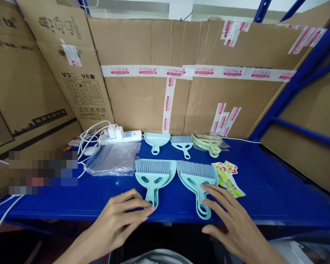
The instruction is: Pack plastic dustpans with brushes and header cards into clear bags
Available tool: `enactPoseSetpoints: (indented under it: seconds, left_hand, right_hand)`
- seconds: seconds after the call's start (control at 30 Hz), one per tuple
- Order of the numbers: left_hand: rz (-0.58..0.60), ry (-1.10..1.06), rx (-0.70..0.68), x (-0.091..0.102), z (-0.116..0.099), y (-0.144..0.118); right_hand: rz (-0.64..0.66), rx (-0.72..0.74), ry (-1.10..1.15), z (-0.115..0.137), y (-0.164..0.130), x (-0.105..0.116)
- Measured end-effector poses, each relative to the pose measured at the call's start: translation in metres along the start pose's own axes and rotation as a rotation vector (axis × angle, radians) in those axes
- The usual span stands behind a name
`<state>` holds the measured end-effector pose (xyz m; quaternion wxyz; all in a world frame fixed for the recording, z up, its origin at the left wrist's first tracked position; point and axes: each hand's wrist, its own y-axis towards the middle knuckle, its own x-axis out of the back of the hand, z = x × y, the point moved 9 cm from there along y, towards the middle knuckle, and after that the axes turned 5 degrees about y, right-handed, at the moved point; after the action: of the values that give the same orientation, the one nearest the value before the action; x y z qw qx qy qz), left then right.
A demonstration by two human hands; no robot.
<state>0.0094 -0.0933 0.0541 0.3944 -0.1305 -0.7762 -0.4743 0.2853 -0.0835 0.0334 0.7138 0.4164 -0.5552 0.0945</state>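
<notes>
Two pale turquoise brush-and-dustpan sets lie side by side on the blue table, each grey-bristled brush resting in its dustpan with the handles toward me. At the handle of the left set's brush (154, 179) is my left hand (123, 218), fingers stretched and fingertips at the handle's end. My right hand (231, 218) is open beside the right set's brush (199, 179), its fingers spread and a fingertip at the brush's right edge. Whether the left fingertips press on the handle, I cannot tell. Further back lie a separate dustpan (157, 138) and a small brush (183, 143).
A green set in clear wrapping (210, 143) lies at the back. Yellow-green printed cards (228, 179) are at the right. Clear plastic bags (114, 159) lie left, by a white power strip (133, 135) with cables. Cardboard walls (137, 99) and blue frame bars (280, 99) enclose the table.
</notes>
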Motion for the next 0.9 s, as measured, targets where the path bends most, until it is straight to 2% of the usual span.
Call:
enactPoseSetpoints:
  seconds: [0.13,0.27,0.37,0.5,0.6,0.73,0.83,0.9]
  left_hand:
    - [0.023,-0.013,0.045,0.012,0.015,0.004]
    - [-0.047,-0.132,0.027,0.022,0.022,0.012]
    - [-0.057,-0.189,0.038,0.016,0.022,0.016]
    - [0.003,-0.203,0.031,-0.002,0.013,0.013]
    - [0.035,-0.139,0.049,-0.008,0.008,0.01]
    - [0.057,-0.072,0.071,-0.001,0.017,0.009]
    - [0.06,0.1,0.081,0.006,0.041,0.013]
    - [0.098,0.267,0.093,0.003,0.061,0.015]
  right_hand:
    - [0.033,-0.013,-0.027,-0.02,0.0,-0.008]
    - [0.089,0.021,-0.031,-0.029,-0.001,-0.016]
    - [0.104,0.045,-0.057,-0.031,-0.001,-0.02]
    - [0.068,0.091,-0.107,-0.027,0.002,-0.024]
    - [0.07,0.097,-0.119,-0.024,0.007,-0.027]
    - [0.079,0.07,-0.123,-0.03,0.014,-0.028]
    - [0.063,0.059,-0.111,-0.036,0.02,-0.029]
    - [0.054,0.087,-0.101,-0.038,0.023,-0.03]
